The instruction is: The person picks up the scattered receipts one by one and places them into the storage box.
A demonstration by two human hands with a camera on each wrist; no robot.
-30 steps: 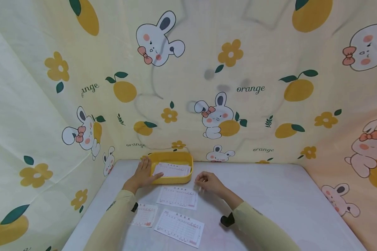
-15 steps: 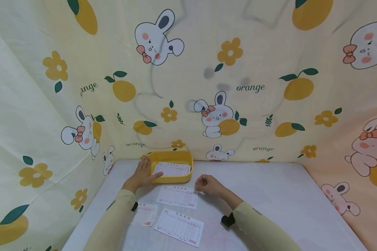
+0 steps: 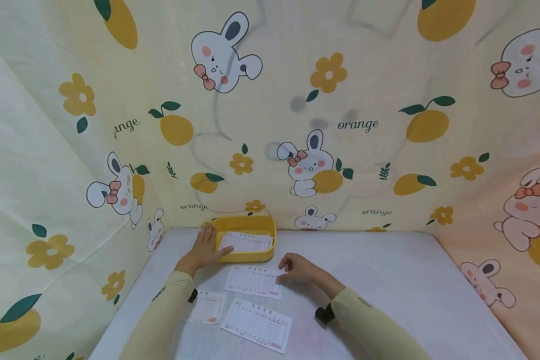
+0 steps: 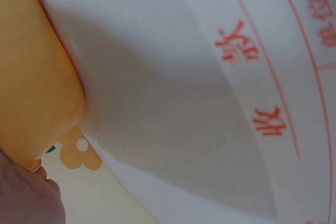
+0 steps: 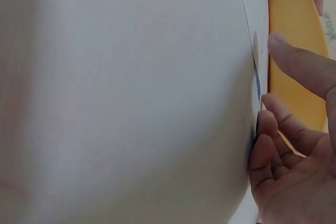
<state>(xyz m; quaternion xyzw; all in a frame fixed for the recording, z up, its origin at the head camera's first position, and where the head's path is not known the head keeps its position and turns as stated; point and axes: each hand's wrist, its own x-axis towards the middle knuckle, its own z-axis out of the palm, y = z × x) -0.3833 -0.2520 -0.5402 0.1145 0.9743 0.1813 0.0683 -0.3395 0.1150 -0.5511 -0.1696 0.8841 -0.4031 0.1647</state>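
Note:
My left hand (image 3: 202, 250) rests at the left end of a yellow plastic box (image 3: 247, 257). Its fingers lie straight along the wall, and the thumb reaches over the front rim. Inside the box lie white printed receipt slips (image 3: 245, 242). One receipt slip (image 3: 252, 282) lies flat on the table just in front of the box. My right hand (image 3: 299, 270) is at this slip's right edge, thumb and index finger apart, the other fingers bent. In the right wrist view, a gap shows between the thumb (image 5: 302, 66) and the fingers, near the paper's edge.
Nearer me lie a second receipt slip (image 3: 256, 325) and, left of it, a smaller slip (image 3: 207, 307) partly covered by my left sleeve. Cream patterned cloth (image 3: 364, 175) hangs behind and beside the white table (image 3: 387, 290).
My right hand's thumb and index finger have spread apart, the thumb shifting down along the slip's right edge. My left hand and the box have stayed put.

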